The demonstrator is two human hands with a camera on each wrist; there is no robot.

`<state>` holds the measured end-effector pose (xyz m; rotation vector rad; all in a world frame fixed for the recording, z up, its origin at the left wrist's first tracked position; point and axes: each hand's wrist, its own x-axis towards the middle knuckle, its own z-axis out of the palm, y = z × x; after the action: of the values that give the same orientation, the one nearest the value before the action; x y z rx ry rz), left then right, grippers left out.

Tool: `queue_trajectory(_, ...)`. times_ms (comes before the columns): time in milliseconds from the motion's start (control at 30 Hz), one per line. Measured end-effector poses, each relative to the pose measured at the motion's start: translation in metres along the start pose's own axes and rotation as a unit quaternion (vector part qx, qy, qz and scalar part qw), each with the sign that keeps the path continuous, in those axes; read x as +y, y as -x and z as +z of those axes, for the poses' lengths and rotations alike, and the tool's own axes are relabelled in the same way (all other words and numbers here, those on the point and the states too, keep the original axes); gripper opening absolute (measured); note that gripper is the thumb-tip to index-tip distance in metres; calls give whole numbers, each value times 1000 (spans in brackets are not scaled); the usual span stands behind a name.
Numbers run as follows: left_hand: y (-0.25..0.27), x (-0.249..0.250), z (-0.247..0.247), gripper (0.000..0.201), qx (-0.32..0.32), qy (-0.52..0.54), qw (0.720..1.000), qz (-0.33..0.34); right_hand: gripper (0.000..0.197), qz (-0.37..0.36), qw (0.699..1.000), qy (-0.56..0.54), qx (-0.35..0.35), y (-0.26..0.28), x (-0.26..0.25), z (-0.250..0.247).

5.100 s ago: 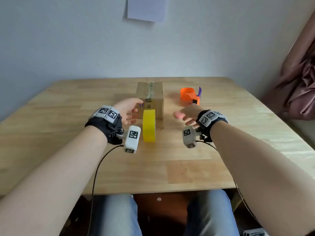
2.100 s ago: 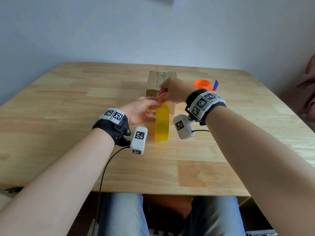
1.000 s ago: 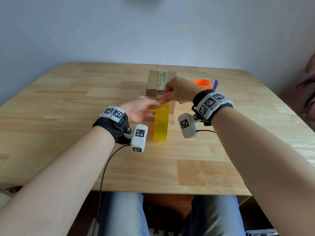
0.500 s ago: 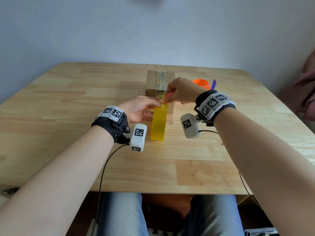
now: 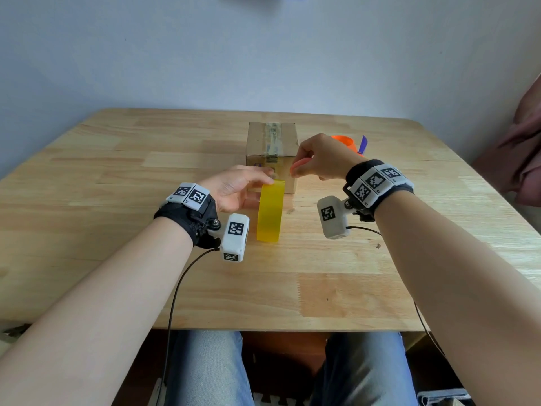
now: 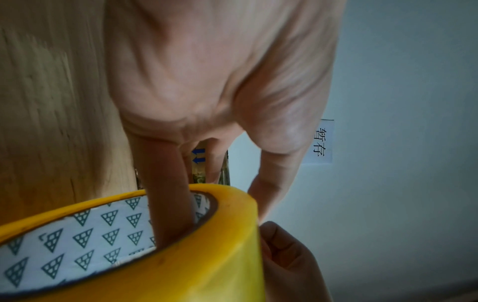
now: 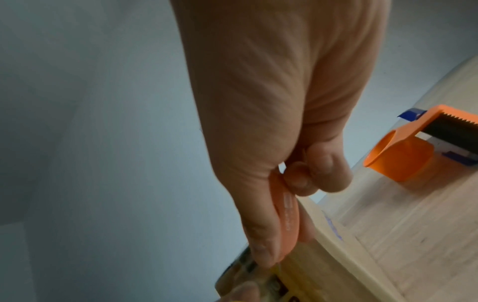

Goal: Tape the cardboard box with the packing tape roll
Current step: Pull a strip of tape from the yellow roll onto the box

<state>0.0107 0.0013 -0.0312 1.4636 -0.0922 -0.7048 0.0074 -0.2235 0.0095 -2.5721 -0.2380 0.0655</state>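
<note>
A yellow packing tape roll stands on edge on the wooden table, just in front of the cardboard box. An old strip of tape runs over the box's top. My left hand grips the roll, with a finger through its patterned core and the thumb on the top rim. My right hand hovers beside the box's near right corner and pinches a flat salmon-pink piece between thumb and forefinger. Whether that piece is joined to the tape's end is not visible.
An orange tape dispenser with a toothed blade lies behind my right hand, at the box's right. A paper note hangs on the wall beyond the table. Cables run from both wrist cameras toward my lap.
My right hand has drawn a little to the right, away from the roll's top, still pinching the pink piece. The left hand keeps its hold on the roll.
</note>
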Motion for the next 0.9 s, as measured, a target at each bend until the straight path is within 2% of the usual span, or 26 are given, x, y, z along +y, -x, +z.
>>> queue_trajectory(100,-1,0,0,27,4,3,1000,-2,15,-10,999,-29,20,-2,-9,-1)
queue_trajectory(200,-2,0,-1,24,7,-3,1000,-5,15,-17,999,-32,8,-6,-20,4)
queue_trajectory(267,-1,-1,0,20,5,-6,1000,-7,15,-22,1000,-17,-7,-9,-25,9)
queue_trajectory(467,-1,-3,-2,27,7,8,1000,-3,8,3,996,76,-45,-5,-9,4)
queue_trajectory(600,-1,-3,-1,36,-1,3,1000,-8,13,-3,1000,19,-21,-1,-8,-2)
queue_trajectory(800,2,-1,4,15,5,-3,1000,-14,16,-32,999,-20,-8,-13,-35,8)
queue_trajectory(900,2,-1,4,41,6,-8,1000,-19,15,-29,999,-10,-21,-18,-37,15)
